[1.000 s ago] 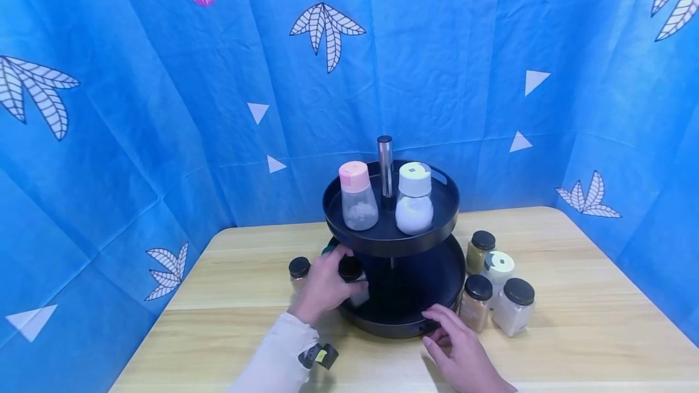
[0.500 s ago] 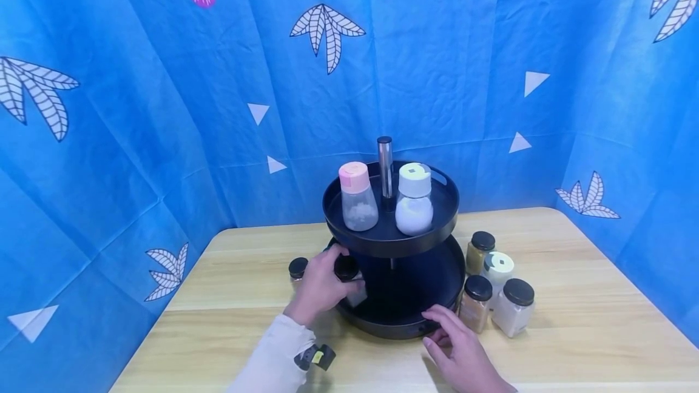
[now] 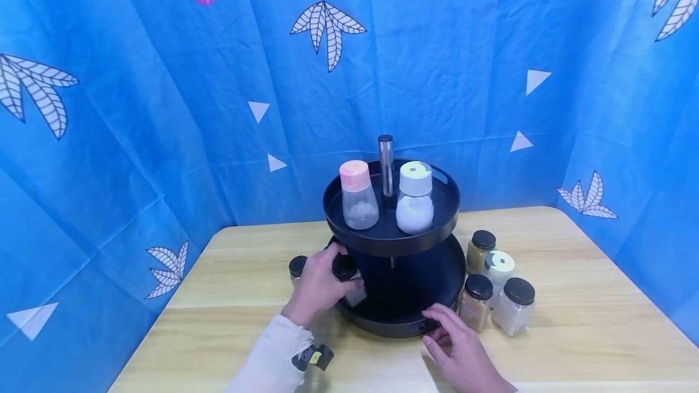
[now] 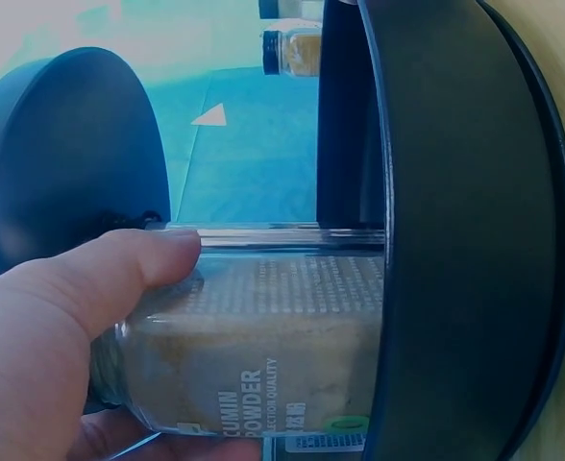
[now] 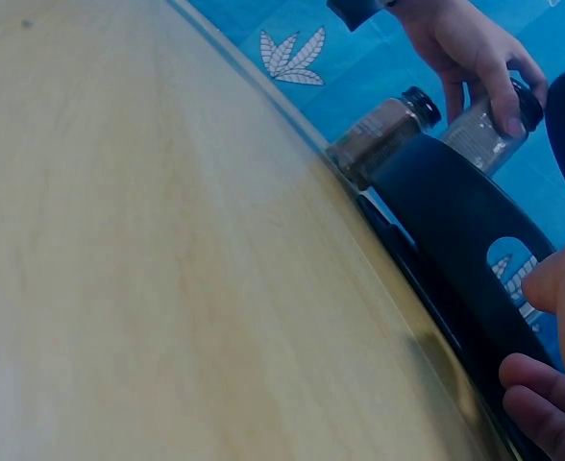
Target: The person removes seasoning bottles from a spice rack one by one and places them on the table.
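My left hand [image 3: 317, 284] holds a clear jar of cumin powder [image 4: 254, 336] with a black lid, thumb on one side and fingers on the other. The jar stands within the left rim of the lower tray [image 3: 382, 329] of a black two-tier turntable rack, and that rim hides its base in the left wrist view. My right hand [image 3: 459, 347] is at the tray's front right, fingers loosely bent, index fingertip right at the rim. In the right wrist view its thumb lies by the handle cutout [image 5: 508, 259].
On the upper tray [image 3: 371, 245] stand a pink-capped shaker [image 3: 359, 199] and a white-capped shaker [image 3: 415, 202]. Another black-lidded jar [image 3: 297, 265] stands left of my left hand. Several jars, among them one of white powder [image 3: 513, 311], stand right of the rack. A blue curtain [image 3: 437, 65] surrounds the table.
My left hand has shifted slightly to the left with the cumin jar, and the green thing glimpsed behind it is now hidden. The right hand has stayed in place.
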`<state>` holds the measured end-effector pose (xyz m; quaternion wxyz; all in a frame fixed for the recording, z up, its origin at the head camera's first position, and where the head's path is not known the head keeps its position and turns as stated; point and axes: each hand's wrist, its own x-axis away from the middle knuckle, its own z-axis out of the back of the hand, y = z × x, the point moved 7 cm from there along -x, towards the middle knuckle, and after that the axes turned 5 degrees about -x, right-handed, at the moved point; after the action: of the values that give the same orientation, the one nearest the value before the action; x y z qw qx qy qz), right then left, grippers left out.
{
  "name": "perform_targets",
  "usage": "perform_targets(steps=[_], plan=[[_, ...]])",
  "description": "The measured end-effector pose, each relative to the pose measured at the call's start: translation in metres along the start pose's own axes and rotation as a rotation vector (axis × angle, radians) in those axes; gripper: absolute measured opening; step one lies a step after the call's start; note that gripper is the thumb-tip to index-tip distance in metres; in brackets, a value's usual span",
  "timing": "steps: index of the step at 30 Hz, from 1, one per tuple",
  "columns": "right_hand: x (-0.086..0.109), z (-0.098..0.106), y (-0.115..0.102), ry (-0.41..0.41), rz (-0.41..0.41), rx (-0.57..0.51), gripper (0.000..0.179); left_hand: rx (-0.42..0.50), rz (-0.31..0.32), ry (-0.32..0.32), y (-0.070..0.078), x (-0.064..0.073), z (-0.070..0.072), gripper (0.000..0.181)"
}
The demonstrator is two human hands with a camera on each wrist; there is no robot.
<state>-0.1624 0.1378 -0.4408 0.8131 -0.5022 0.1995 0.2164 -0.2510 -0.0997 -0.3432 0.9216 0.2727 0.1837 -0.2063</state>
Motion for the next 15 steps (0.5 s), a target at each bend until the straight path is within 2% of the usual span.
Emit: perform_targets(steps=[6, 15], plan=[[-0.0004, 0.0005, -0.0005, 0.008, 0.012, 0.006, 0.043, 0.003, 0.002, 0.004, -0.0015, 0.0008, 0.0031, 0.053], [-0.0005, 0.0003, -0.0013, 0.003, 0.022, 0.002, 0.043, 0.031, 0.065, -0.016, -0.007, 0.0027, 0.0062, 0.05]])
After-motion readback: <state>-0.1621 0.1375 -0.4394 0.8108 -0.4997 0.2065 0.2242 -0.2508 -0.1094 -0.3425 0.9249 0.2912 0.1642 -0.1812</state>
